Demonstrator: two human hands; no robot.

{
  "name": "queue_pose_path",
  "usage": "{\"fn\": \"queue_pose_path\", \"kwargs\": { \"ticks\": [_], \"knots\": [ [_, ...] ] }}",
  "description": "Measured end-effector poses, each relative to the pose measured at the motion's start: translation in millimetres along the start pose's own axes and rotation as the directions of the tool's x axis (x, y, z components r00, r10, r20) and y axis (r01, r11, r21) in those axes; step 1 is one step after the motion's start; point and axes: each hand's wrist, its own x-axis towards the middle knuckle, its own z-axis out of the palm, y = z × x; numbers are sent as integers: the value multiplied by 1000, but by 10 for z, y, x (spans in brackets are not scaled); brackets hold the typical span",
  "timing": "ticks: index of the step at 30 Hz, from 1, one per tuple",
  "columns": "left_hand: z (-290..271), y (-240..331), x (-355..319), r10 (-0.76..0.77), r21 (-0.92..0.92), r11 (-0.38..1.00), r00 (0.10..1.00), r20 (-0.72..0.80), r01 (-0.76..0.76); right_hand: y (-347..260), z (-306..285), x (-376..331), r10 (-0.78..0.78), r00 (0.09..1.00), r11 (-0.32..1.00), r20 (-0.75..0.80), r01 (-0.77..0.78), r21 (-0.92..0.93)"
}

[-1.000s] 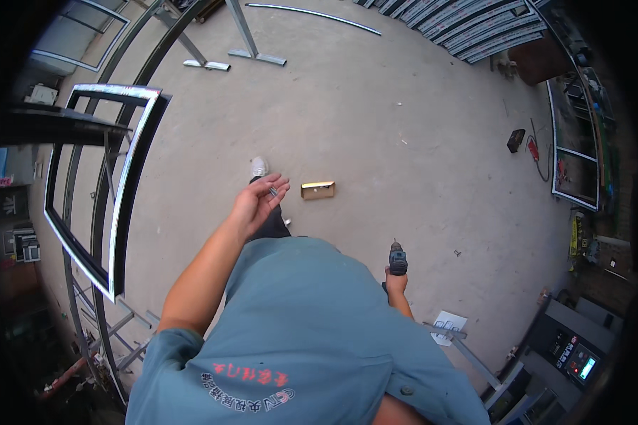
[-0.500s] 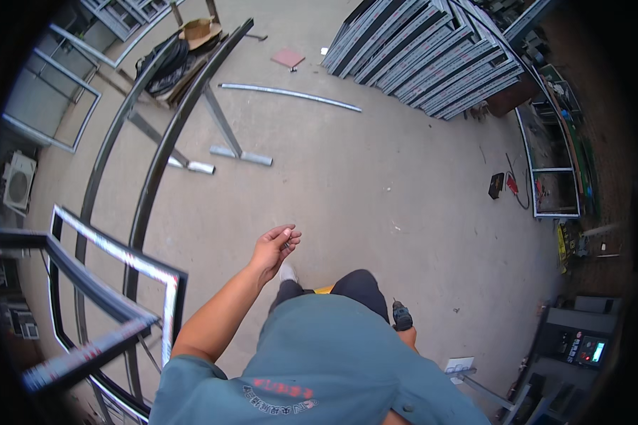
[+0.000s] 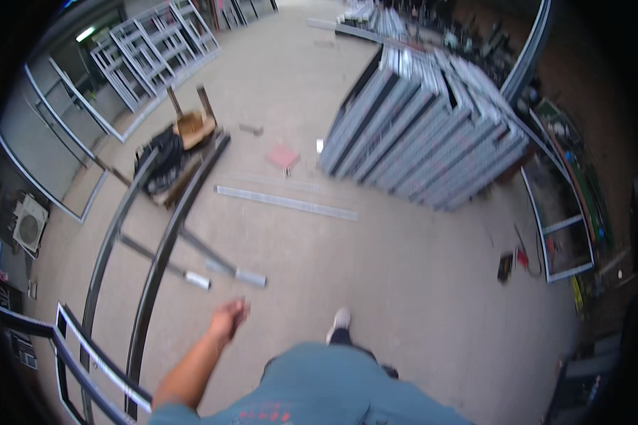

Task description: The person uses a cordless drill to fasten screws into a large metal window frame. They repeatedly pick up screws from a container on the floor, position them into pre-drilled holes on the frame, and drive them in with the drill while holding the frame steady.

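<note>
Smooth grey concrete floor [image 3: 404, 283] spreads across a workshop, matte and dusty. The person's left hand [image 3: 228, 319] hangs bare above it, fingers loosely curled and holding nothing; the picture is too blurred to tell how far they are parted. The right hand is out of view, hidden below the blue shirt [image 3: 333, 389]. Nearest the left hand stands a dark metal trestle [image 3: 166, 241] of long curved tubes with pale capped feet. A flat aluminium strip [image 3: 287, 203] lies on the floor beyond it, straight and ribbed. Farther off leans a thick stack of silvery window frames [image 3: 425, 120]. One light shoe [image 3: 339, 320] shows just right of the hand.
</note>
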Motion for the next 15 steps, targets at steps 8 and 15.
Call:
{"fn": "queue_pose_path", "kwargs": {
  "ticks": [8, 15],
  "knots": [
    [1354, 165, 883, -164, -253, 951, 983, 85, 180, -2410, -1814, 1625, -160, 986, 950, 45, 167, -266],
    [1841, 1056, 2535, -173, -306, 931, 980, 103, 196, -4670, -2626, 2629, -283, 932, 959, -226, 271, -86]
  ]
}}
